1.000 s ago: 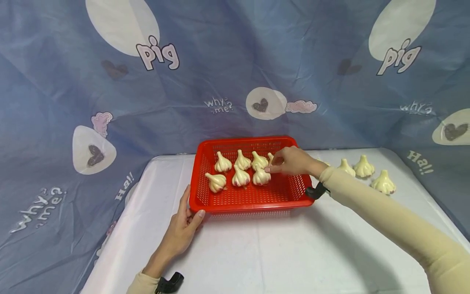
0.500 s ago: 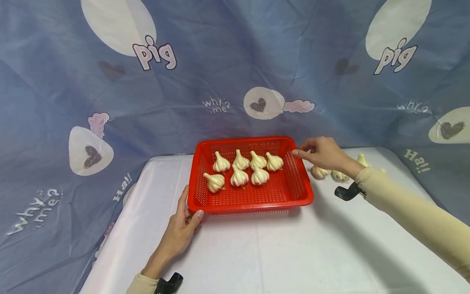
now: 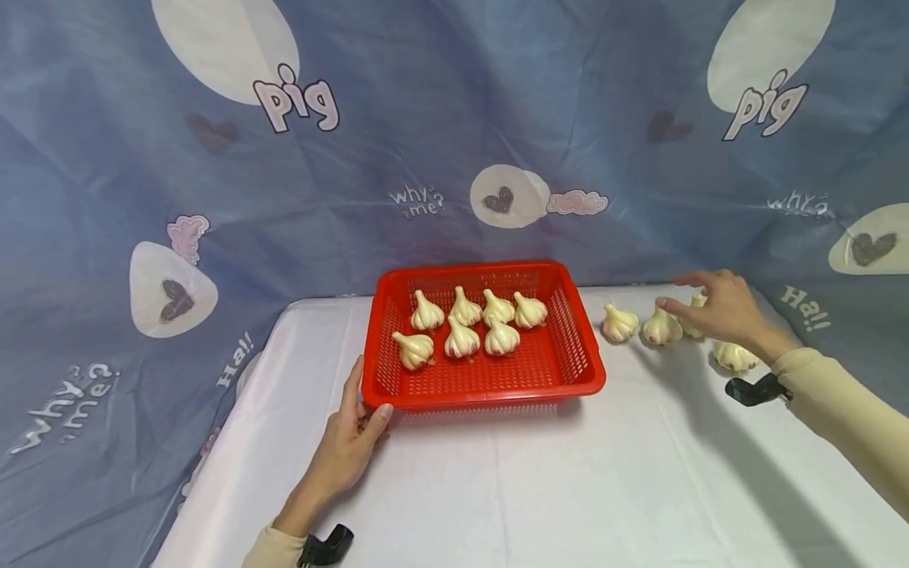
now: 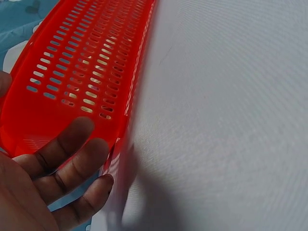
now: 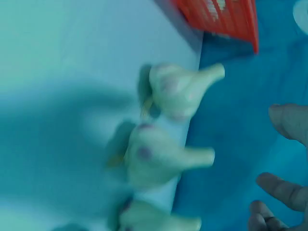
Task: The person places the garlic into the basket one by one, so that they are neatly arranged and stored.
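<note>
A red plastic basket (image 3: 483,390) with slotted walls holds several garlic bulbs (image 3: 462,339) in two rough rows. My left hand (image 3: 346,450) grips its near left corner, thumb at the rim; in the left wrist view its fingers (image 4: 77,163) bend against the outer wall. On the right, my right hand (image 3: 727,312) hovers over loose garlic bulbs (image 3: 662,327), thumb and fingers apart with nothing between them. It partly covers one bulb (image 3: 696,312) at the back. The right wrist view shows a blurred row of bulbs (image 5: 154,156) beside the spread fingers (image 5: 284,192).
White cloth (image 3: 554,481) covers the table. A blue printed curtain (image 3: 398,126) rises directly behind the basket. Another garlic bulb (image 3: 735,357) lies below the right wrist, and one (image 3: 619,323) sits just right of the basket.
My right hand has let go of a garlic bulb at the basket's back right, then moved right over the loose bulbs. My left hand has stayed at the corner.
</note>
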### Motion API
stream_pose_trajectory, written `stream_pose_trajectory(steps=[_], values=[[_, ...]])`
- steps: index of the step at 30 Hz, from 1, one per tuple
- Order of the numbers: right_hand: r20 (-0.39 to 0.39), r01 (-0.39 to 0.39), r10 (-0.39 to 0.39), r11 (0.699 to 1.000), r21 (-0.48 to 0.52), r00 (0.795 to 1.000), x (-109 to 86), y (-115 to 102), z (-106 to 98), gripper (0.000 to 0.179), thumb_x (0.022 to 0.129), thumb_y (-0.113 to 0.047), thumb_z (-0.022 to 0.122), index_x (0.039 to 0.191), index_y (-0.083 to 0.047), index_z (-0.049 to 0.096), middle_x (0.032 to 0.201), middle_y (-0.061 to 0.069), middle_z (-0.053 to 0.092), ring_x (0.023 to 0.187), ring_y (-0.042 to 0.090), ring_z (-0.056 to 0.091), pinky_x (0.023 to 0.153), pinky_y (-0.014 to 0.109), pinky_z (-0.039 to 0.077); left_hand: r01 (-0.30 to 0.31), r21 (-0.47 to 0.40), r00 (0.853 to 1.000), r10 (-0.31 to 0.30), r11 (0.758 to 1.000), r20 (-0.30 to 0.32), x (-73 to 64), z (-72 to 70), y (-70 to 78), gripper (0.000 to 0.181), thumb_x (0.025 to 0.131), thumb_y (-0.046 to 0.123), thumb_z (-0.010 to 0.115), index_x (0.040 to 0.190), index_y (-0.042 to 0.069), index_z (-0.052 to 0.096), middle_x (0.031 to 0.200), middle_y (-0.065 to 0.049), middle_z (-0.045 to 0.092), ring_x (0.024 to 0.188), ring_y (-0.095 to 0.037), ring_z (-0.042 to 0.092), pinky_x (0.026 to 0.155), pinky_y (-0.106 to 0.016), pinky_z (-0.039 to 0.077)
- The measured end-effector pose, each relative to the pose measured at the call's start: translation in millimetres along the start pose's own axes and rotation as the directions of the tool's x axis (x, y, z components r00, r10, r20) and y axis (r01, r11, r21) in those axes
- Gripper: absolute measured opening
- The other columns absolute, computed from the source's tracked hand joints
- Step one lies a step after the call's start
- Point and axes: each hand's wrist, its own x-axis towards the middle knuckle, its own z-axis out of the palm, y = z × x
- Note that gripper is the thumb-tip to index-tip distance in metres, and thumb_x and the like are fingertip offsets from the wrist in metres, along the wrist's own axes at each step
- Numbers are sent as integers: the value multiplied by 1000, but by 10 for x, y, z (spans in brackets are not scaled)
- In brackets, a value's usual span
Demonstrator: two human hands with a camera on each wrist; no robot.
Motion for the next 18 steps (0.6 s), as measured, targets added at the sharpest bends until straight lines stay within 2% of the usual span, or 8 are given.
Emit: stream_pose_trajectory(steps=[3, 6, 10, 14, 18], values=[[33, -27, 28, 999, -34, 999, -80, 172, -101, 71, 100, -50, 69, 140, 7, 59, 128, 41, 61, 111, 53, 55, 102, 68, 28, -6, 5, 1000, 6, 1000, -5, 5, -11, -1, 85, 108, 20, 64, 172, 29, 8, 73, -6, 61, 59, -4, 51, 61, -25, 45], [109, -74, 80, 996, -52, 991, -168, 341, -195, 76, 100, -54, 67, 143, 8, 55, 137, 43, 56, 116, 59, 57, 100, 70, 35, -11, 11, 1000, 11, 1000, -3, 5, -12, -12, 86, 108, 19, 64, 172, 28, 7, 72, -5, 60, 59, -3, 50, 61, -25, 44], [210, -132, 139, 990, -47, 968, -292, 557, -285, 82, 101, -57, 64, 149, 9, 49, 147, 46, 45, 128, 64, 51, 92, 71, 46, -7, 24, 1000, 7, 1000, -13, 5, -7, -27, 88, 107, 16, 65, 172, 26, 8, 71, 0, 59, 58, -2, 48, 59, -25, 43], [275, -172, 184, 983, -68, 944, -406, 734, -326, 89, 102, -61, 60, 152, 10, 43, 148, 49, 40, 129, 68, 45, 91, 73, 45, -3, 28, 1000, 3, 1000, -12, 9, -10, -16, 88, 106, 17, 66, 172, 27, 8, 70, 2, 58, 58, -2, 47, 59, -25, 42], [308, -209, 229, 973, -96, 924, -492, 858, -323, 96, 100, -65, 60, 154, 11, 38, 148, 51, 37, 128, 71, 42, 90, 75, 45, -2, 14, 1000, 2, 1000, 0, 13, -13, -5, 87, 107, 19, 64, 172, 29, 8, 71, 0, 59, 59, -3, 48, 61, -25, 43]])
